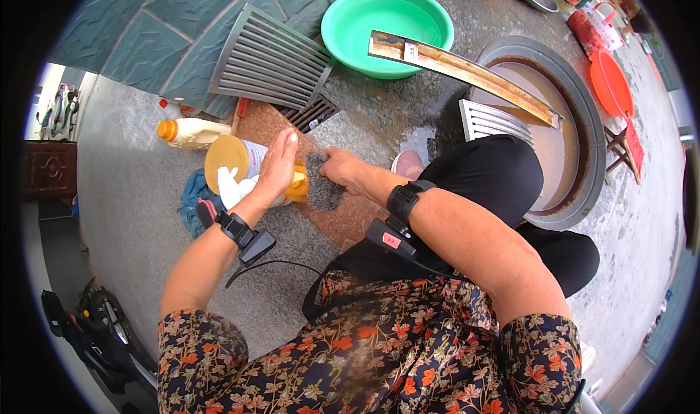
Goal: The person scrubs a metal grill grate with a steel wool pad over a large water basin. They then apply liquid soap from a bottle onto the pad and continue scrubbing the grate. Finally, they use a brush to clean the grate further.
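Observation:
My right hand (343,168) holds the edge of a dark grey scouring pad (324,188) over a reddish stone slab (333,215). My left hand (280,165) is raised beside the pad with its fingers together and nothing seen in it; its palm side is partly hidden. Beneath and beside the left wrist are a tub with a tan lid (225,164), a white spray nozzle (229,187) and a yellow-orange object (298,185), perhaps a bottle part. A cream bottle with an orange cap (191,132) lies behind the tub.
A grey slatted grille (270,58) leans by the tiled wall, near a drain grate (313,115) and a green basin (385,6) of water. At right, a long metal strip (470,75) and a white slatted panel (489,121) rest across a large round tub (593,157) of murky water.

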The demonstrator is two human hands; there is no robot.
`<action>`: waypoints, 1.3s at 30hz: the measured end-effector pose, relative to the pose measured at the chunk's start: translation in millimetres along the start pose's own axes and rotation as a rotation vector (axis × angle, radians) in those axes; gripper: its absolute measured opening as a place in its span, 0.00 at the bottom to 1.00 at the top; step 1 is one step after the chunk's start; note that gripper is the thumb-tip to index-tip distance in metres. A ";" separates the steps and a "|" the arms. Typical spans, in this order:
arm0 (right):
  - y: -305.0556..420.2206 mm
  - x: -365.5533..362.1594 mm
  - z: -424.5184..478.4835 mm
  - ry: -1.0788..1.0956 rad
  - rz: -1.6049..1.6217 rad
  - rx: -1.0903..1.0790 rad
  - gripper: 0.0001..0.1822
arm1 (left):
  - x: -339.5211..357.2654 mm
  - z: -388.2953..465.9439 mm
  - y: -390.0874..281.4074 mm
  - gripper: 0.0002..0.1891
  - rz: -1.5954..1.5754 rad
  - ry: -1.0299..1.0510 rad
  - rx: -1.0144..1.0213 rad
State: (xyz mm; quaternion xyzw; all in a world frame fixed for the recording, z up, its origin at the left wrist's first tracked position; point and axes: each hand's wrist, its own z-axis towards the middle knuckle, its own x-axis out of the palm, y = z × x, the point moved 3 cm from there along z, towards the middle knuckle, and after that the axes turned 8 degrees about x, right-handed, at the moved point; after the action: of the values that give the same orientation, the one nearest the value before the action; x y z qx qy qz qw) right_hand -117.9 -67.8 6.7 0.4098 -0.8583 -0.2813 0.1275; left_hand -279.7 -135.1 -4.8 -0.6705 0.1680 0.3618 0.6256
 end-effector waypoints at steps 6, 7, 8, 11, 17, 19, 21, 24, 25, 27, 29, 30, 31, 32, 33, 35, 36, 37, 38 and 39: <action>-2.5 6.1 3.7 0.040 -0.060 0.022 0.26 | -4.1 -6.6 -3.3 0.26 -0.030 0.005 -0.049; -3.9 7.3 8.6 0.054 -0.074 0.026 0.26 | -3.4 -5.9 -4.8 0.26 -0.037 0.005 -0.050; -5.8 8.7 13.2 0.068 -0.088 0.031 0.25 | -2.8 -5.4 -6.1 0.26 -0.043 0.005 -0.052; -5.3 20.7 12.4 0.077 -0.080 0.011 0.26 | -7.1 -11.0 -0.4 0.26 -0.027 -0.023 -0.069; -18.2 19.9 39.5 0.106 -0.055 -0.012 0.26 | 4.7 -6.6 7.7 0.27 -0.008 -0.015 -0.066; -17.1 17.0 39.0 0.145 -0.010 0.011 0.26 | 6.8 -6.1 9.5 0.27 0.000 -0.020 -0.072; -13.6 13.7 33.2 0.185 0.046 0.039 0.24 | 7.6 -6.6 14.1 0.28 0.009 -0.022 -0.083; -8.0 6.5 23.4 0.239 0.118 0.080 0.22 | 6.0 -5.6 22.5 0.29 -0.004 -0.021 -0.109; -8.1 1.4 24.8 0.249 0.126 0.087 0.22 | 7.5 -3.0 22.2 0.29 -0.028 -0.020 -0.118; -2.6 -5.8 18.3 0.237 0.119 0.113 0.23 | 5.4 -3.4 28.3 0.29 -0.050 -0.028 -0.140; 13.6 -5.4 -8.5 0.203 0.084 0.148 0.25 | -7.5 -17.2 39.9 0.30 -0.039 -0.054 -0.177; 9.7 -13.7 -2.1 0.204 0.161 0.150 0.26 | -4.6 -11.3 32.1 0.30 -0.056 -0.043 -0.157; 4.3 -25.1 10.6 0.198 0.242 0.150 0.27 | 0.4 -1.4 21.7 0.30 -0.078 -0.026 -0.131; -1.8 -36.4 22.8 0.191 0.324 0.148 0.28 | 6.9 6.8 11.5 0.30 -0.100 -0.008 -0.104; 5.5 -35.3 18.5 0.244 0.432 0.104 0.28 | 5.4 2.8 15.7 0.29 -0.163 -0.025 -0.136; 28.2 -35.6 -1.9 0.320 0.649 -0.005 0.28 | -0.8 -4.5 26.1 0.28 -0.307 -0.044 -0.176; 35.2 -41.2 -2.3 0.331 0.775 -0.086 0.28 | 1.1 -1.7 22.4 0.29 -0.326 -0.042 -0.178; 40.5 -47.5 -0.6 0.336 0.896 -0.176 0.27 | 4.1 0.5 22.9 0.30 -0.349 -0.038 -0.177; 52.5 -50.3 -8.4 0.386 0.972 -0.284 0.25 | -2.1 -2.1 34.2 0.30 -0.357 -0.058 -0.163; 64.1 -56.2 -22.8 0.443 1.045 -0.392 0.22 | -6.5 -1.9 43.2 0.30 -0.361 -0.080 -0.154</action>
State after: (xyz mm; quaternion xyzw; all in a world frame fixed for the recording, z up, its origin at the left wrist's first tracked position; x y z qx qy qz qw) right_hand -112.6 -0.4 63.4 -0.0487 -0.8313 -0.2421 0.4979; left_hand -312.9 -145.4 -31.3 -0.7207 -0.0081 0.2818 0.6333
